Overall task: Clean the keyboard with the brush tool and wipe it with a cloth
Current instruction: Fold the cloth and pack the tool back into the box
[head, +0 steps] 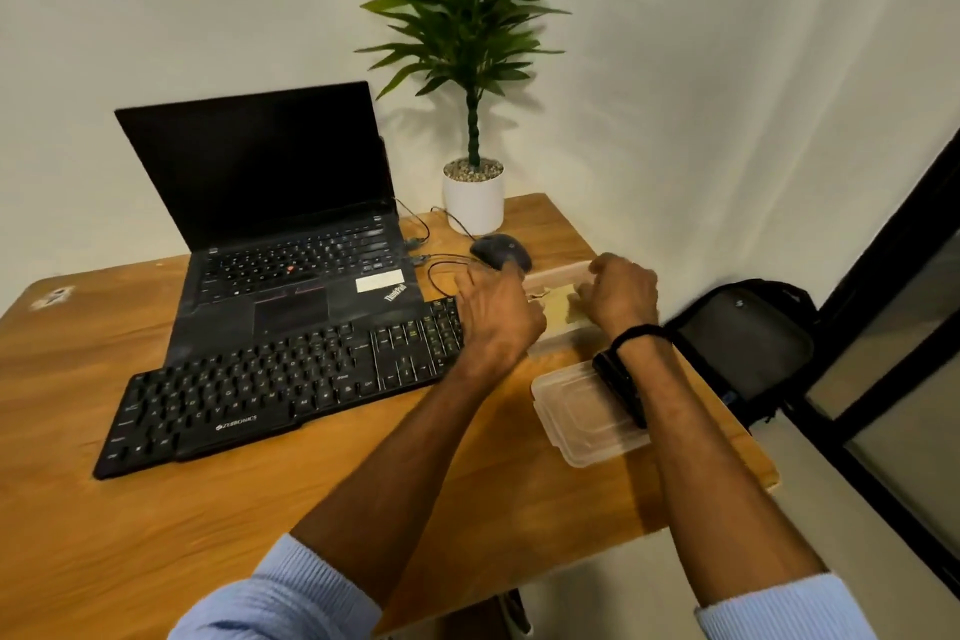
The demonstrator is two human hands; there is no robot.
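Fetching tools, centre right
My left hand (498,309) and right hand (621,296) curl inside the box (558,273); grip hidden. Next: brush to the keyboard (280,379).

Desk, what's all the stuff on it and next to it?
table: one, brown wood, under everything
keyboard: one, black, front left
laptop: one, black, open behind keyboard
mouse: one, dark, right of laptop
plant: one, green, back corner
pot: one, white, holds plant
box: one, clear, under the hands
lid: one, clear, right edge
bag: one, black, beside table
left hand: one, at box's left side
right hand: one, over box
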